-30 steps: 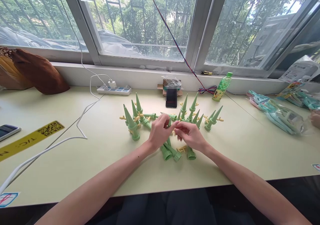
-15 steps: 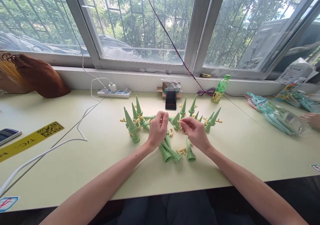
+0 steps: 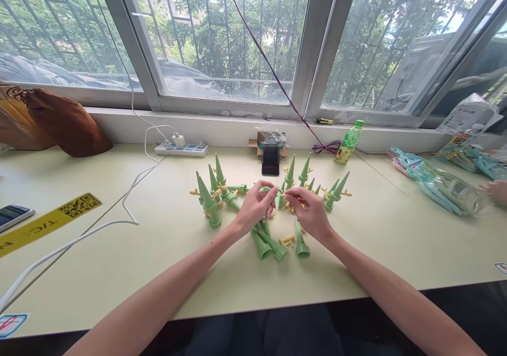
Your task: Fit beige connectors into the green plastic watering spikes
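My left hand [image 3: 255,207] is closed around a green plastic watering spike [image 3: 277,200], largely hidden by the fingers. Just to its right, my right hand [image 3: 311,211] pinches a small yellow valve piece [image 3: 284,196] close to the spike. Below the hands lie loose green spikes [image 3: 262,245] with open round ends toward me. Beside them are loose yellow valve pieces [image 3: 288,241] and one more green spike [image 3: 302,242]. Upright green spikes with yellow valves stand in a left group [image 3: 209,203] and a right group [image 3: 290,171].
A phone [image 3: 270,163] leans on a small box at the back. There are a power strip [image 3: 186,148] with a white cable, a green bottle [image 3: 349,142], and bagged teal plastic items [image 3: 435,181]. Another person's hand [image 3: 497,191] shows at the right edge.
My left hand has moved slightly right and down, turning so the green spike shows between the hands. My right hand stays nearly in place, and the two hands are closer together.
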A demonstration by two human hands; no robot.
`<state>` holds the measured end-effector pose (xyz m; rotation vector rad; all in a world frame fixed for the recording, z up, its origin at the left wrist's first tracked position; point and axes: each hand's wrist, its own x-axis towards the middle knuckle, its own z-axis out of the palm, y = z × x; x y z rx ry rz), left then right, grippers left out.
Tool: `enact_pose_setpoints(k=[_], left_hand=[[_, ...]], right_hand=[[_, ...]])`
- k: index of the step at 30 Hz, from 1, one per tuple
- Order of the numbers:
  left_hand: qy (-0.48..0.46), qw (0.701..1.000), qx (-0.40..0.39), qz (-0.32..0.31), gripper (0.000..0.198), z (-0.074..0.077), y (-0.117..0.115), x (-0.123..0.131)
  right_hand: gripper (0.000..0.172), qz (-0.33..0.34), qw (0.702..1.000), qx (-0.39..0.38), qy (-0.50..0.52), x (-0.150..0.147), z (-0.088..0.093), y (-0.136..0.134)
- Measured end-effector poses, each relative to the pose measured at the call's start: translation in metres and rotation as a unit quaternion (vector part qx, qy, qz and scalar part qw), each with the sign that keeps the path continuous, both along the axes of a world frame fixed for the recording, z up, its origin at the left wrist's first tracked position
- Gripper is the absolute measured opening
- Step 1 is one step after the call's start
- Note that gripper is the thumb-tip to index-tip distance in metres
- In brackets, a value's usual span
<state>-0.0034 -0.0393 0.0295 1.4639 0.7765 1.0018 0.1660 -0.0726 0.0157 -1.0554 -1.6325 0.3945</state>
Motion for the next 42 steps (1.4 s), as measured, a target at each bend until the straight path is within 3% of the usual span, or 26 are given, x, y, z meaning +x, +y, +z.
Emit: enact_pose_setpoints(k=[7,17,22,32,36,42], left_hand=[[0.012,0.999,0.039,-0.007,0.041,-0.01,0.002,0.0],[0.074,0.984,0.16,0.026,0.037,-0.021,0.004,0.001],[0.127,0.952,0.271,0.064,0.022,-0.024,0.005,0.001],[0.174,0.88,0.433,0.092,0.014,-0.03,0.008,-0.002],[0.167,0.885,0.425,0.094,0.015,-0.03,0.007,-0.001],[0.104,0.949,0.281,0.096,0.02,-0.021,0.003,0.002]], right_hand=[[0.017,0.004,0.999,-0.026,0.028,0.001,-0.004,0.002],[0.019,0.029,0.996,-0.063,0.064,-0.001,-0.004,0.002],[0.022,0.047,0.992,-0.083,0.087,-0.002,-0.002,0.001],[0.025,0.083,0.98,-0.124,0.128,-0.001,-0.002,0.004],[0.026,0.099,0.973,-0.146,0.146,0.001,-0.003,0.005],[0.027,0.107,0.973,-0.146,0.141,0.0,-0.001,0.004]])
